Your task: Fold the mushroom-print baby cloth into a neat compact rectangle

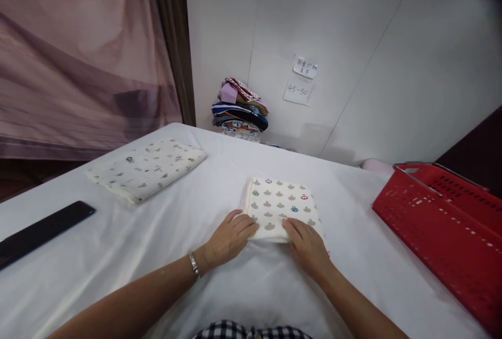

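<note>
A folded white cloth [279, 205] printed with grey mushroom-like shapes, a few outlined in green, red and blue, lies on the white-covered table in front of me. My left hand [231, 237] rests at its near left corner, fingers stretched over the edge. On its near right part lies my right hand [308, 247], palm down with fingers extended on the fabric. Parts of the near and right edges are hidden under my hands. Further left is a second folded white cloth [152, 166] with small grey-green prints, untouched.
At the right stands a red perforated basket [439, 229] with a metal handle. A black flat object [43, 229] lies at the left table edge. Beyond the table, a stack of folded fabrics [241, 109] is against the wall, near paper notes [298, 91]. A pink curtain [78, 56] hangs left.
</note>
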Action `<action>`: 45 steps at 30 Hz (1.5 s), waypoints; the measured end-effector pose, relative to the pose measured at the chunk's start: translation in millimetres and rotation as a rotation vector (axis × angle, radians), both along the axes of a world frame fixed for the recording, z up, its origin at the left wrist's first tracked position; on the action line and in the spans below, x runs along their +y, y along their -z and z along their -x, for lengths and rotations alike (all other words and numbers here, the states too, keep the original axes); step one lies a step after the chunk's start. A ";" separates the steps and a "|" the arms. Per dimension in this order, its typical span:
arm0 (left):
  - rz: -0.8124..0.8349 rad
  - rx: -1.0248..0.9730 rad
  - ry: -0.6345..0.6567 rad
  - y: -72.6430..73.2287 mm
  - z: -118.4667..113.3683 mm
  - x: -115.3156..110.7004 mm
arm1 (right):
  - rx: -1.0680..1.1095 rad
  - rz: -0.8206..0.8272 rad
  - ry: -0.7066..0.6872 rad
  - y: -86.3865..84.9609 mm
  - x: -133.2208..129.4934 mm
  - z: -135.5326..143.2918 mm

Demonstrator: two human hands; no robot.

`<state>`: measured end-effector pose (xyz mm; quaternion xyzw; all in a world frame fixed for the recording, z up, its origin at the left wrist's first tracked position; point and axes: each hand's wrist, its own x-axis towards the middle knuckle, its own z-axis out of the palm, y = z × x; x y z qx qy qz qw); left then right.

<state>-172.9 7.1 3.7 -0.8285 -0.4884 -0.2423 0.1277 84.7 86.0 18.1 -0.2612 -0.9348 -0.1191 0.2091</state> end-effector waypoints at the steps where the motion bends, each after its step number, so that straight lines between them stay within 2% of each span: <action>1: 0.022 -0.006 0.009 0.2 0.6 -1.3 | -0.005 -0.001 -0.001 4.4 -2.0 -0.5; 4: 0.109 -0.032 0.073 -3.2 4.1 -7.9 | -0.017 -0.013 -0.003 14.6 -7.8 -0.6; 7: 0.204 -0.106 0.177 -14.1 10.1 -13.1 | -0.019 -0.033 -0.007 20.8 -12.1 1.7; 9: 0.246 -0.206 0.152 -22.9 13.1 -10.9 | -0.015 -0.044 -0.008 24.1 -13.5 3.7; 11: 0.269 -0.334 -0.006 -29.7 13.3 -2.3 | -0.009 -0.049 0.000 27.2 -13.8 5.3; 13: 0.312 -0.447 -0.226 -33.1 11.0 11.7 | -0.008 -0.052 0.010 29.9 -13.5 5.8; 16: 0.454 -0.548 -0.468 -32.9 5.2 35.6 | -0.023 -0.057 0.012 32.6 -13.4 4.3; 18: 0.546 -0.601 -0.572 -31.5 1.5 48.7 | -0.040 -0.058 0.013 33.6 -14.4 2.6; 21: 0.625 -0.652 -0.654 -30.2 -2.3 60.8 | -0.048 -0.055 0.021 34.7 -16.9 1.2; 28: 0.646 -0.772 -0.684 -22.6 1.3 66.0 | -0.021 -0.045 0.025 35.2 -19.7 2.8; 33: 0.673 -0.731 -0.725 -11.4 6.3 62.0 | -0.027 -0.034 0.015 33.8 -19.8 0.9; 41: 0.644 -0.652 -0.736 -26.1 -2.4 74.0 | -0.015 -0.024 0.008 36.5 -18.7 1.9; 45: 0.564 -0.646 -0.757 -20.7 -4.3 79.4 | -0.025 -0.029 0.009 37.8 -18.7 0.4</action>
